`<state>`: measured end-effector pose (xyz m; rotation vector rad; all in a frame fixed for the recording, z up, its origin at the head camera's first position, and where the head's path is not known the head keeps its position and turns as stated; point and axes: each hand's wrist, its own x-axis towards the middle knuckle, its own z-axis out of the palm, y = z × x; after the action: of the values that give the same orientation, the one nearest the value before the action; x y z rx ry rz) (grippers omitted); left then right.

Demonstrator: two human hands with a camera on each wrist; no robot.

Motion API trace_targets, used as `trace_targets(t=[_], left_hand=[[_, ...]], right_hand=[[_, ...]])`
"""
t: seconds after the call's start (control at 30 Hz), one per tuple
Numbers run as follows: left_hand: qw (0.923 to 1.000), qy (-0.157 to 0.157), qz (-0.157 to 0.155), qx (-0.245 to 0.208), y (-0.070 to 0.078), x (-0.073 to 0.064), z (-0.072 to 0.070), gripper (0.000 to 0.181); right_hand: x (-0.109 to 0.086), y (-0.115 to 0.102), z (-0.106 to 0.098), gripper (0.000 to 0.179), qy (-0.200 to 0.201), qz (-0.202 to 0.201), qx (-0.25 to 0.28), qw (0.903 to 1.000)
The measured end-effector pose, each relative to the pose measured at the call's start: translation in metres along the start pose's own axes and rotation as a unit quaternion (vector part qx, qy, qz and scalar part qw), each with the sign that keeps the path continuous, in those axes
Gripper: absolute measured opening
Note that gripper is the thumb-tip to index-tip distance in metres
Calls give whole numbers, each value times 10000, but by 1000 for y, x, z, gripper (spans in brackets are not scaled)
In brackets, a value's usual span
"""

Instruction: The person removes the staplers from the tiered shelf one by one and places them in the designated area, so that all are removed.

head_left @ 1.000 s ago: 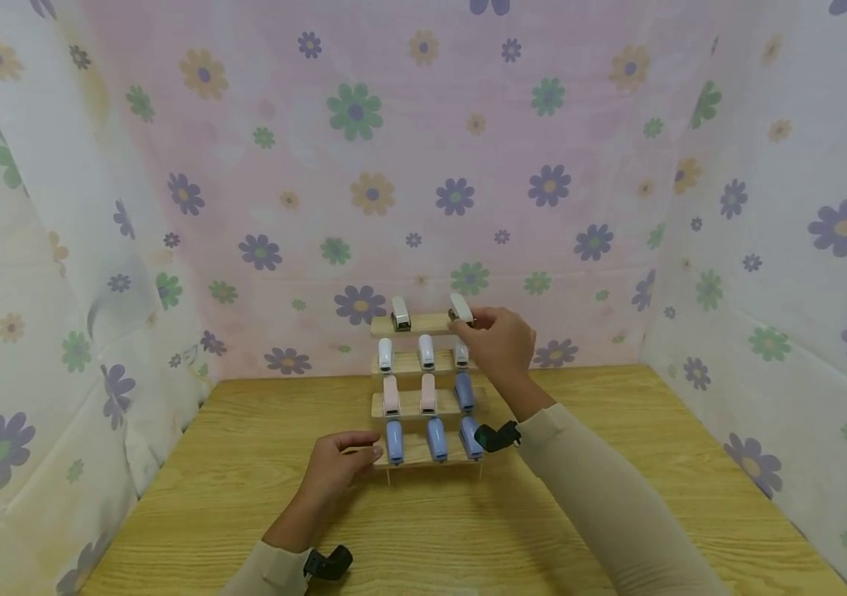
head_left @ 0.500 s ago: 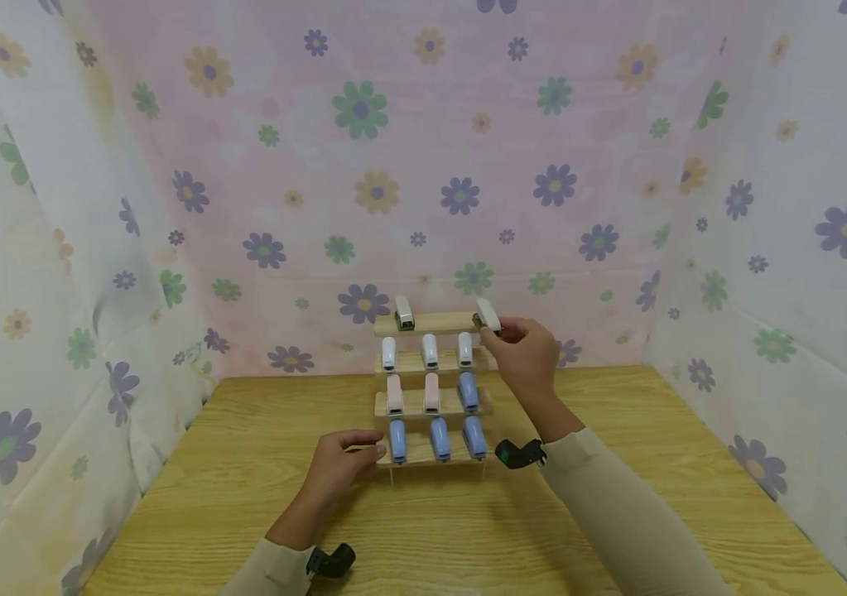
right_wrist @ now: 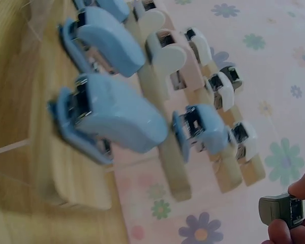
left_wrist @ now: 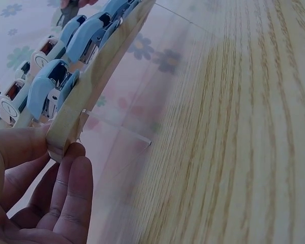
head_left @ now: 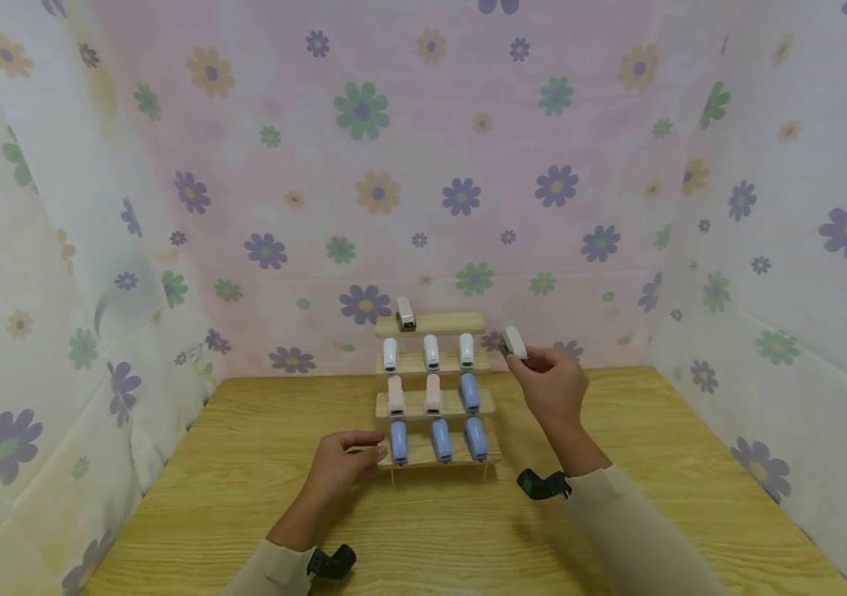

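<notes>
A tiered wooden rack [head_left: 453, 323] holds rows of small staplers. My left hand [head_left: 337, 463] grips the left end of its lowest board [left_wrist: 99, 73], thumb above and fingers underneath in the left wrist view. To the right of the rack, my right hand [head_left: 555, 393] pinches a white stapler [head_left: 515, 342] in the air, apart from the boards. That stapler [right_wrist: 275, 209] appears dark from the right wrist. Blue staplers [head_left: 441, 440] fill the bottom row. Above them sit two pink staplers [head_left: 433, 394] and a blue one, then three white ones. One white stapler [head_left: 405, 314] stands at the top left.
The rack stands on a wood-grain table [head_left: 259, 430] on thin clear supports. Flower-patterned cloth [head_left: 423, 165] encloses the back and both sides, close behind the rack. Black wrist cameras [head_left: 542, 484] sit on both sleeves.
My right hand has lifted the white stapler off the right end of the top board and carried it right and slightly down. The left hand keeps its hold on the lowest board.
</notes>
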<state>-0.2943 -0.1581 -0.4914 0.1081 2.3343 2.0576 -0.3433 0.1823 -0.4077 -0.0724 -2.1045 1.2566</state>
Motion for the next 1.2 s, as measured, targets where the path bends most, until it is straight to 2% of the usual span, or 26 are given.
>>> trace_targets(t=[0.2, 0.37, 0.63, 0.97, 1.2], left_hand=[[10000, 15, -3, 34, 0, 1, 0, 30], [9999, 67, -5, 78, 0, 1, 0, 29], [9999, -20, 50, 109, -3, 3, -1, 31], [10000, 7, -16, 71, -3, 1, 2, 30], [9999, 120, 10, 53, -2, 1, 2, 29]], right_hand=[[-9, 22, -5, 38, -81, 311, -45, 9995], [-15, 33, -7, 36, -226, 477, -176, 9985], [-27, 55, -8, 36, -616, 1137, -205, 9914], [-35, 78, -8, 38, -759, 1257, -364, 9885], [-38, 84, -7, 34, -992, 1471, -258, 9838]])
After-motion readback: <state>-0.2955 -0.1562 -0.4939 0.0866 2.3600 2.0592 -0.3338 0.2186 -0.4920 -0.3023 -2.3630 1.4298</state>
